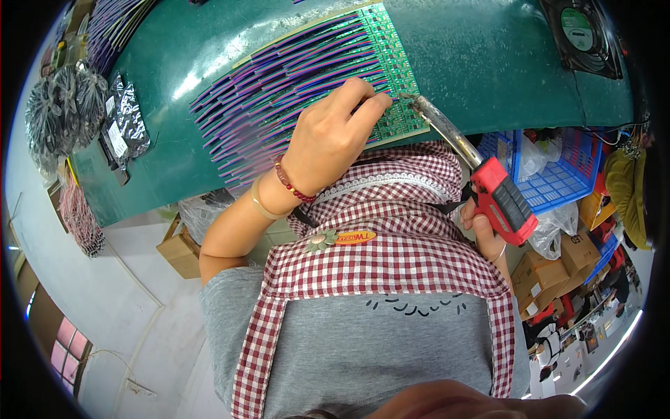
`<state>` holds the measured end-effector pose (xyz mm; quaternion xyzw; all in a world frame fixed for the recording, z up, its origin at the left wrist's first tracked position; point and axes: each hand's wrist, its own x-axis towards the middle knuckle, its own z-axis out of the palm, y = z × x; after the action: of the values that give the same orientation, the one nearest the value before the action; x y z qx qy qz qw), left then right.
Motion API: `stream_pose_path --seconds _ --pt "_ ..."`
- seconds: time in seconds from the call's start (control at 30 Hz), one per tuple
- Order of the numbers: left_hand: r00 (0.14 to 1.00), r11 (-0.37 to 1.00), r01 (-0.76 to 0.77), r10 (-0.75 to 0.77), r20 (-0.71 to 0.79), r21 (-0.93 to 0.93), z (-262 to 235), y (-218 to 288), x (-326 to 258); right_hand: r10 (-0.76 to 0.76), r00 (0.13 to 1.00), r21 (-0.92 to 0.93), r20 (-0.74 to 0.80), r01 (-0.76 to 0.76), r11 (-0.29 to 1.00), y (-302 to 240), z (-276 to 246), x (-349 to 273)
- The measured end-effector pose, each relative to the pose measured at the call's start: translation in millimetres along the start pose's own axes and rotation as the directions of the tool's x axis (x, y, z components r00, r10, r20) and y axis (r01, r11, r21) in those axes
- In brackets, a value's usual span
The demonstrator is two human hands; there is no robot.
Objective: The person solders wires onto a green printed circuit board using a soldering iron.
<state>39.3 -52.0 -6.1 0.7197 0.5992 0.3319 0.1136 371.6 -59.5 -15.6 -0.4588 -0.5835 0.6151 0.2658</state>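
The green circuit board panel [394, 59] lies near the front edge of the green desk [481, 63], with rows of purple-and-blue wires [279, 84] running from it leftward across the surface. The step in hand looks to be soldering these wires to the board, spot by spot. The left hand [328, 133] reaches over the wires, thumb and forefinger bent in close to the board — whether that grip is clamped on a wire cannot be told, since the hand hides it. The right hand [482, 229] has its grip wrapped around the red-and-black soldering iron [499, 199], whose tip slants in just beside the left hand's fingers; whether it touches the board is too small to tell. The next move seems to call for a steady wire end and a brief, exact touch of heat, with the fingers kept clear.

In the way are the left hand itself, covering part of the rows, and the wires crowded around its wrist. The checked apron [377, 269] belongs to the person at work. Farther out, a black fan [579, 35] sits at the far right, black-wrapped bundles [64, 105] at the left, and a blue crate [551, 185] below the desk's right side.
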Motion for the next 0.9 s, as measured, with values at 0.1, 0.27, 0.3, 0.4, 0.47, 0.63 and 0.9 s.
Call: stream_pose_path --seconds 0.1,0.27,0.3,0.4,0.47,0.63,0.9 --pt "1.0 1.0 0.005 -0.005 -0.001 -0.01 0.4 -1.3 2.3 -0.04 0.983 -0.224 0.179 0.081 0.971 -6.3 -5.4 5.4" --pt "1.0 1.0 0.0 0.0 -0.013 -0.002 2.4 0.2 4.8 -0.02 1.0 0.124 0.004 0.019 0.992 -28.8 4.9 17.0" --pt "1.0 1.0 0.002 -0.002 -0.015 0.003 2.7 0.4 4.8 -0.031 1.0 0.119 0.0 0.03 0.992 -33.7 4.9 20.0" --pt "1.0 1.0 0.0 0.0 -0.01 -0.016 2.5 2.1 8.5 -0.181 0.946 0.121 -0.27 0.22 0.968 -45.9 -1.0 25.9" --pt "1.0 1.0 0.011 -0.011 -0.009 -0.016 2.9 4.0 8.8 -0.246 0.89 0.119 -0.383 0.311 0.943 -61.1 -16.9 33.9" --pt "0.998 0.998 0.053 -0.053 -0.016 0.021 0.1 9.7 -4.4 -0.511 0.651 0.068 -0.561 0.652 0.755 -96.7 -86.2 67.8" --pt "0.993 0.991 0.119 -0.118 -0.019 0.058 4.5 13.6 4.2 -0.292 0.676 -0.028 -0.676 0.373 0.928 -96.1 -146.4 169.3"
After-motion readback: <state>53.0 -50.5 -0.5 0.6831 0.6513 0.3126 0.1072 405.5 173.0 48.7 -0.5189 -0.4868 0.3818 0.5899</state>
